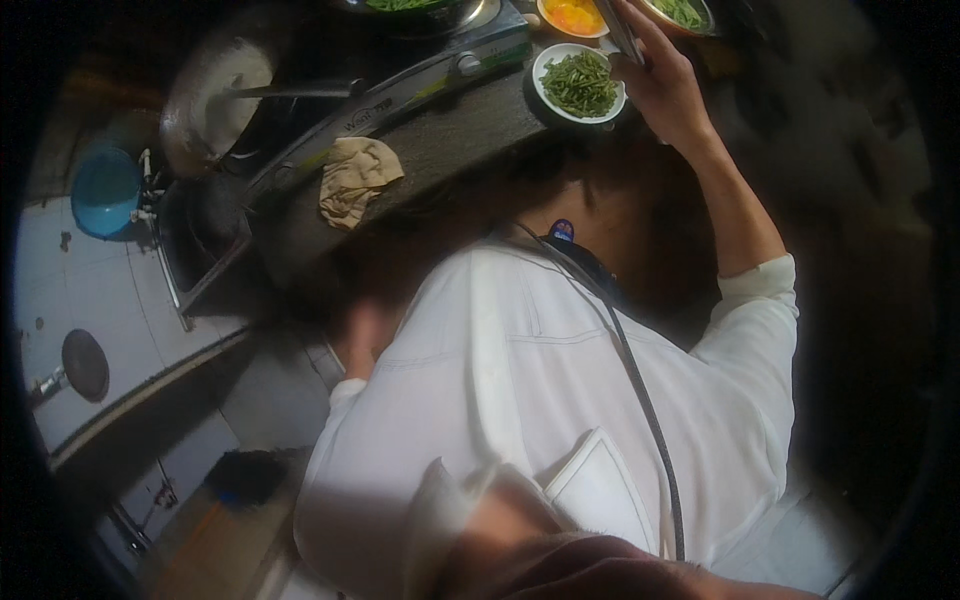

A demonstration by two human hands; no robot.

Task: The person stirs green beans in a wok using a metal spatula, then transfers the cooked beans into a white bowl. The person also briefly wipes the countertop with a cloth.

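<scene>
At the upper right, my right hand (664, 79) is closed around a thin, flat, dark object (622, 31), which may be a phone, seen edge-on. Just left of the fingers, a white bowl (538, 75) holds cut green beans (579, 84). Beyond it stands a bowl of cracked eggs (574, 15) with orange yolks. My left hand (366, 326) hangs low beside the white shirt, blurred and partly hidden; its fingers cannot be made out. A folded beige cloth (360, 180) lies on the dark counter edge, in front of the gas stove (390, 105).
On the stove's left side sits a wok (180, 127) with a ladle (300, 90) in it. A pan of greens (397, 4) and another dish of greens (682, 11) are at the top. A blue basin (105, 191) and a dark sink (202, 232) lie left. A cable (637, 367) crosses my shirt.
</scene>
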